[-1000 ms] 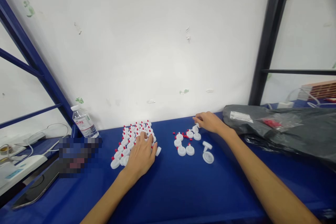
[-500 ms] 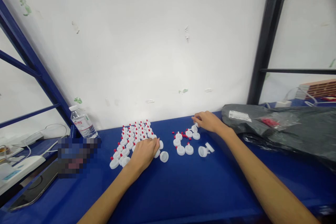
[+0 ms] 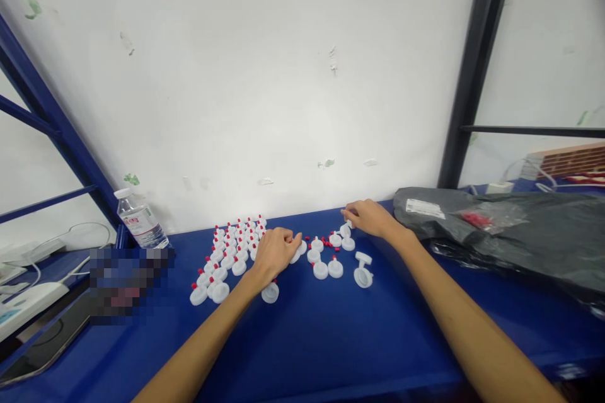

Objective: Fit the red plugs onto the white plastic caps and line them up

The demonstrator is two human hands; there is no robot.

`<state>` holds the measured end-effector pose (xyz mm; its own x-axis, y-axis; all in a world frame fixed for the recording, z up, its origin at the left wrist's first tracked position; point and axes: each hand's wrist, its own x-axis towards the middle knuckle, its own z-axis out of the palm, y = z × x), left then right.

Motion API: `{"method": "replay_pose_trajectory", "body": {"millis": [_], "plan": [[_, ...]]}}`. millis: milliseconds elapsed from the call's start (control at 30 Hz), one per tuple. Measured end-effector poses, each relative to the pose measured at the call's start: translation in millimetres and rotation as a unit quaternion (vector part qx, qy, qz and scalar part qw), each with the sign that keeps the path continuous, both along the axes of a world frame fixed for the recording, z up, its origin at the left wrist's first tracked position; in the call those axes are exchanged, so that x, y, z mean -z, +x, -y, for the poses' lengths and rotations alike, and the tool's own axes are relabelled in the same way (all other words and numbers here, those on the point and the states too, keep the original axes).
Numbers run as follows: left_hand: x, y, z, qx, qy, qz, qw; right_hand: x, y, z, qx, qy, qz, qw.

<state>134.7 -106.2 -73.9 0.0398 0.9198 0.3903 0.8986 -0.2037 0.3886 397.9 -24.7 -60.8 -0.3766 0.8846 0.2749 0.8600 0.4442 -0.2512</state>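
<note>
My left hand is closed, fingers curled down beside a white round cap; whether it grips anything is hidden. On its left stand many white caps with red tips in slanting rows. A white cap with a red tip lies below my left wrist. My right hand is closed in a pinch just above a white nozzle cap; what its fingertips hold cannot be made out. Between the hands are several white caps and small loose red tips.
A white cap and a T-shaped white piece lie on the blue table. Grey plastic bags cover the right side. A water bottle, phone and power strip are at left. A white wall rises behind.
My left hand has moved slightly right and up, away from the rows, toward the middle caps. The right hand stays near the same caps. The view has shifted a little.
</note>
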Motion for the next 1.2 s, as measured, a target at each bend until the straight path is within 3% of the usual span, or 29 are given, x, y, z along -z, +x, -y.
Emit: {"method": "replay_pose_trajectory", "body": {"millis": [633,1200], "plan": [[-2.0,-1,-21,0.01,-0.045,0.04,0.998,0.1,0,-1,0.003,-0.012,0.002,1.0],[-14.3,12,-35,0.023,-0.087,0.044,0.995,-3.1,0,3,0.0,-0.012,-0.003,1.0]]}}
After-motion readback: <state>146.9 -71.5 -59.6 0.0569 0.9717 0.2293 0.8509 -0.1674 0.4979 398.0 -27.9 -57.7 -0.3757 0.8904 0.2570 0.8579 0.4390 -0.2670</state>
